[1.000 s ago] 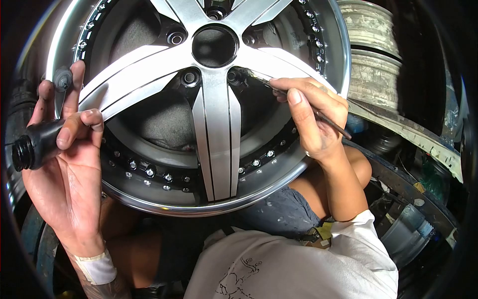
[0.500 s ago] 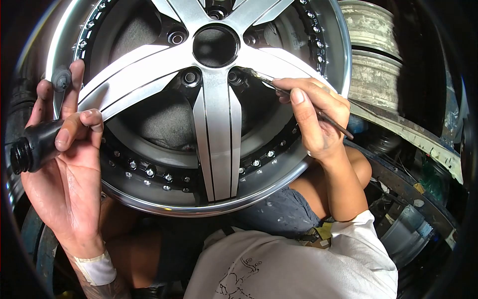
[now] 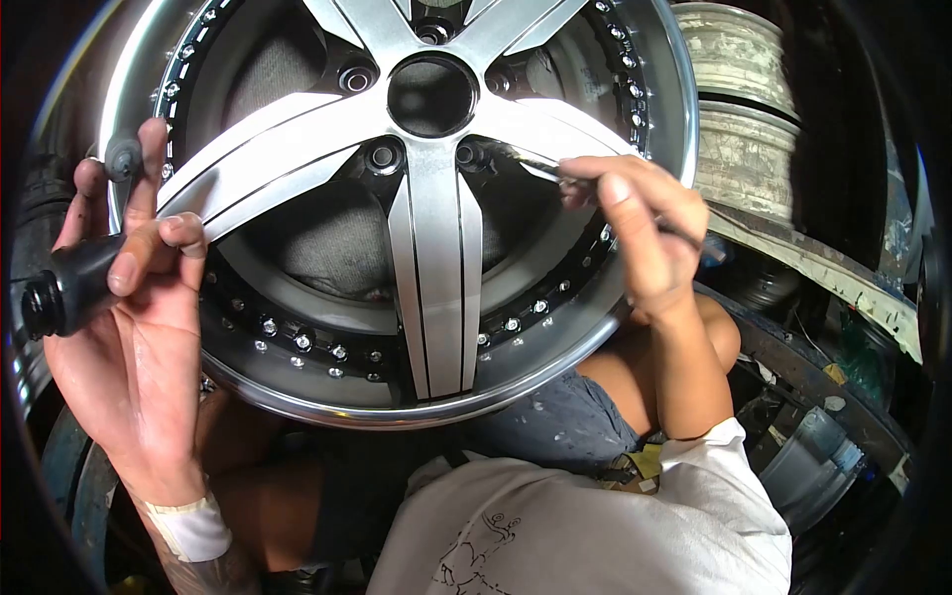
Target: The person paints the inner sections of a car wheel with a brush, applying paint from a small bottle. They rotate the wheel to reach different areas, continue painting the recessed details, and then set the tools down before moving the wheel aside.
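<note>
A large alloy wheel (image 3: 436, 288) with bright silver spokes, black recesses and a polished lip stands in front of me. My left hand (image 3: 149, 372), palm up at the wheel's left edge, has thumb and fingers closed around a small uncapped black bottle (image 3: 84, 283). Between its raised fingers sits a dark cap with a tapered tip (image 3: 124, 164). My right hand (image 3: 654, 228) pinches a thin paintbrush (image 3: 535, 162), smeared by motion. The brush tip lies over the lower edge of the right spoke, close to a bolt hole (image 3: 471, 154) near the hub.
Two worn, paint-flaked wheels (image 3: 746, 159) are stacked at the upper right beside a scuffed ledge (image 3: 833, 273). My legs and shorts (image 3: 555, 421) are under the wheel's lower lip. A clear plastic container (image 3: 815, 456) lies at the lower right.
My right hand has shifted a little to the right with the brush, along the spoke edge. The wheel has moved slightly right in view; my left hand stays nearly where it was.
</note>
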Demonstrator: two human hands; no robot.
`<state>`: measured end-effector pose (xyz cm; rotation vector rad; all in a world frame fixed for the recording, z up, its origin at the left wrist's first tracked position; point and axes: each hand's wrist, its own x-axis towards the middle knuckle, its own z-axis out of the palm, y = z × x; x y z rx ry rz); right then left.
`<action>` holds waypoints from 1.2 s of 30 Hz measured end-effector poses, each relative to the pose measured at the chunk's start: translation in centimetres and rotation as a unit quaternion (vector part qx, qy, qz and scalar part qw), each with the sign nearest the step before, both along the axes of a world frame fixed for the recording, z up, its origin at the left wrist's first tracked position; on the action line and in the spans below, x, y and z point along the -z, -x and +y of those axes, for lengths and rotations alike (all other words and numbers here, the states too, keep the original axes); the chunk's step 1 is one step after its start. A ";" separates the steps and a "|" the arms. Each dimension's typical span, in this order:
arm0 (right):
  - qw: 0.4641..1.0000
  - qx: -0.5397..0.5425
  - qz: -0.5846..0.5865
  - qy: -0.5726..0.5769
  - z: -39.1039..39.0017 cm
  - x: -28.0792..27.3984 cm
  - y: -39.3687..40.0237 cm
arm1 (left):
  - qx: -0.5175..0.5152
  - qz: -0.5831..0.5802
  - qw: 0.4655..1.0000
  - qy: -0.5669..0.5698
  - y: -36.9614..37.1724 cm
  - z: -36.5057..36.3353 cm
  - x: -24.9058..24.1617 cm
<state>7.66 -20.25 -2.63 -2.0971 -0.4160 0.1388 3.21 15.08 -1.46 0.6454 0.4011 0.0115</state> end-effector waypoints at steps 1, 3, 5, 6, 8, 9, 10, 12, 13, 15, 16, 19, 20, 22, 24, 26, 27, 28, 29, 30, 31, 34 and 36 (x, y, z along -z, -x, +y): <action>0.991 0.066 0.087 -0.076 -0.3 -0.1 0.1 | -0.006 -0.011 1.000 0.007 -0.1 0.6 0.0; 0.967 0.115 0.144 -0.175 -1.7 -1.2 -1.0 | -0.024 -0.035 0.998 0.035 -0.7 2.3 -0.5; 0.949 0.151 0.141 -0.239 -4.1 -1.9 -2.5 | -0.066 -0.067 0.993 0.067 -1.2 5.3 -0.8; 0.937 0.172 0.132 -0.272 -5.0 -2.3 -3.1 | -0.100 -0.071 0.990 0.073 -1.4 6.9 -0.9; 0.934 0.143 0.132 -0.299 -7.3 -3.3 -4.1 | -0.136 -0.086 0.982 0.099 -2.1 10.1 -0.6; 0.937 0.159 0.132 -0.283 -8.2 -3.7 -4.2 | -0.154 -0.092 0.978 0.107 -2.5 11.5 -0.4; 0.939 0.175 0.132 -0.267 -9.2 -4.0 -4.3 | -0.150 -0.096 0.979 0.097 -2.8 13.2 0.3; 0.940 0.211 0.117 -0.241 -10.2 -4.2 -4.2 | -0.140 -0.106 0.982 0.076 -3.4 17.0 2.5; 0.939 0.233 0.103 -0.230 -10.7 -4.2 -4.1 | -0.150 -0.092 0.984 0.026 -3.7 18.0 3.8; 0.930 0.262 0.079 -0.245 -11.6 -4.3 -3.7 | -0.157 -0.055 0.986 -0.032 -4.1 19.3 6.0; 0.928 0.257 0.080 -0.256 -12.1 -4.4 -3.4 | -0.164 -0.031 0.986 -0.025 -4.3 18.8 6.8; 0.914 0.279 0.091 -0.278 -12.7 -4.6 -2.4 | -0.148 0.030 0.987 -0.055 -4.2 16.7 7.7; 0.910 0.285 0.111 -0.280 -13.3 -4.2 -2.0 | -0.131 0.032 0.989 -0.060 -4.3 16.3 7.9; 0.909 0.243 0.207 -0.269 -13.1 -4.4 -0.9 | -0.097 0.034 0.992 -0.069 -4.4 15.5 8.2; 0.888 0.207 0.274 -0.307 -12.8 -4.0 0.1 | -0.093 0.047 0.994 -0.040 -5.3 13.8 6.9; 0.887 0.174 0.303 -0.301 -12.2 -3.9 0.7 | -0.116 0.054 0.990 -0.052 -5.8 11.6 5.4; 0.880 0.172 0.315 -0.312 -12.0 -3.8 1.0 | -0.091 0.023 0.995 -0.043 -5.9 12.2 5.8; 0.883 0.170 0.310 -0.308 -11.9 -3.7 1.1 | -0.117 0.048 0.991 -0.049 -6.1 12.0 5.7; 0.886 0.169 0.306 -0.303 -11.8 -3.8 1.1 | -0.106 0.050 0.991 -0.059 -6.2 12.8 6.5; 0.890 0.168 0.302 -0.298 -11.4 -4.1 1.2 | -0.095 0.051 0.992 -0.068 -6.4 12.7 6.2; 0.883 0.196 0.289 -0.314 -10.4 -4.7 1.4 | -0.117 0.090 0.987 -0.061 -6.4 12.5 6.1; 0.895 0.221 0.261 -0.287 -9.0 -3.5 0.7 | -0.137 0.103 0.984 -0.038 -6.5 13.5 7.2; 0.902 0.240 0.240 -0.266 -8.3 -3.1 0.3 | -0.104 0.089 0.990 -0.026 -5.8 13.4 6.8</action>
